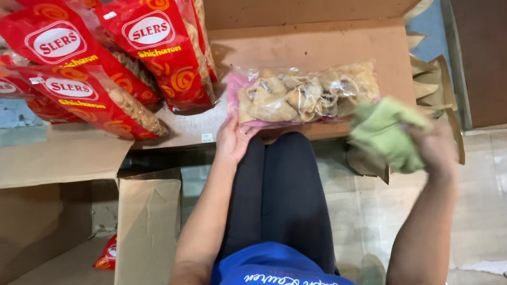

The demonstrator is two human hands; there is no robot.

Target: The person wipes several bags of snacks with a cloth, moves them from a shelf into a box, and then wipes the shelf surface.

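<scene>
A clear plastic bag of pale fried snack pieces (304,93) lies flat on a sheet of brown cardboard (330,44) in front of my knees. My left hand (233,139) grips the bag's near left corner. My right hand (434,145) is raised at the right, shut on a crumpled green cloth (387,134), blurred by motion, just right of the bag. My legs in dark trousers reach up to the cardboard's near edge.
Several red snack packets (111,57) are piled at the upper left on the cardboard. An open cardboard box (47,234) stands at the lower left with one red packet (107,254) inside. Brown paper pieces (431,78) lie along the right. Tiled floor lies around.
</scene>
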